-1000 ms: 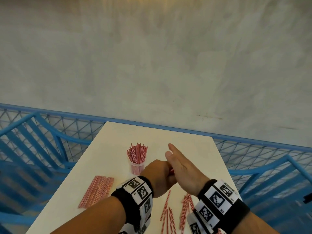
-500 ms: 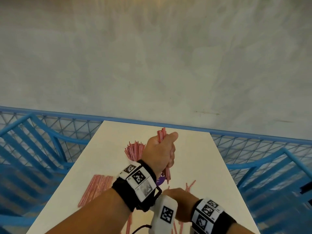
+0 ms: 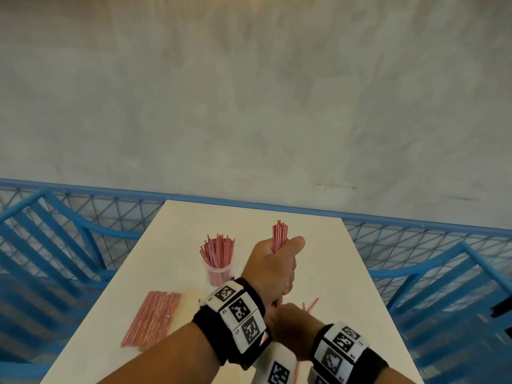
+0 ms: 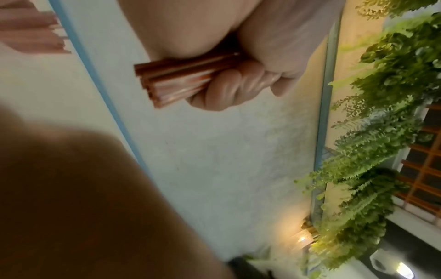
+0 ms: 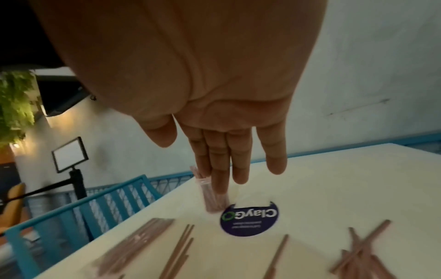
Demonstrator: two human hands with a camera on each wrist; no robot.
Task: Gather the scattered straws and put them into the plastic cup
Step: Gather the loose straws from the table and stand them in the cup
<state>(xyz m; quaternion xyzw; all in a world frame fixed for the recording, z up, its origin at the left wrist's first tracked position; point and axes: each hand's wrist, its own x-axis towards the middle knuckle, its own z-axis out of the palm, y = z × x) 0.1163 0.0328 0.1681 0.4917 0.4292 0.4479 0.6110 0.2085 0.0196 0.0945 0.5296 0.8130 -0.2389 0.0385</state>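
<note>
My left hand (image 3: 273,261) grips an upright bundle of red-and-white straws (image 3: 279,234) above the table, to the right of the clear plastic cup (image 3: 219,273); the fist around the bundle of straws (image 4: 171,83) shows in the left wrist view. The cup stands full of straws (image 3: 217,250). My right hand (image 3: 296,329) hovers low near the table's front, fingers (image 5: 222,160) straight and empty. Loose straws (image 5: 358,251) lie scattered under it. The cup (image 5: 212,196) appears beyond the fingertips.
A neat pile of straws (image 3: 153,317) lies at the table's (image 3: 318,267) left. A round purple sticker (image 5: 249,220) sits on the table by the cup. Blue chairs (image 3: 55,245) and a blue mesh fence (image 3: 415,236) surround the table.
The left hand lifted the straw bundle upright, away from the right hand. The right hand drew back toward the table's near side and lowered over the loose straws.
</note>
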